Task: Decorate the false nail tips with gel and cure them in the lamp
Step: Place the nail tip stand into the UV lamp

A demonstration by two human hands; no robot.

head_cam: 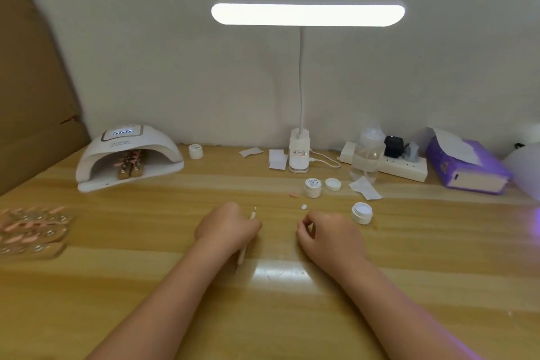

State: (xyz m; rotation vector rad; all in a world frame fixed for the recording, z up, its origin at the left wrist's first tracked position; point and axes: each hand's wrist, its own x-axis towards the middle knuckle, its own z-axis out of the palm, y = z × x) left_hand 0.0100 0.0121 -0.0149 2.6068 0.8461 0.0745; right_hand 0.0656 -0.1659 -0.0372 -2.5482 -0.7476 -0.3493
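My left hand (228,226) grips a thin pale brush stick (243,254) that runs from above the knuckles down past the wrist. My right hand (327,235) rests on the wooden table (175,286) with fingers curled, thumb and forefinger close together; whether they pinch anything cannot be told. A small white nail tip (304,207) lies just beyond it, a pink tip (293,195) farther back. The white curing lamp (128,155) stands at the back left with pink tips on holders (130,165) inside. An open gel jar (361,212) sits right of my right hand.
Rows of pink tips on clear holders (32,232) lie at the left edge. Another jar (312,187), a loose lid (333,184) and a small jar (195,151) stand behind. A desk lamp (299,155), bottle (368,152), power strip (403,168) and tissue pack (467,164) line the back.
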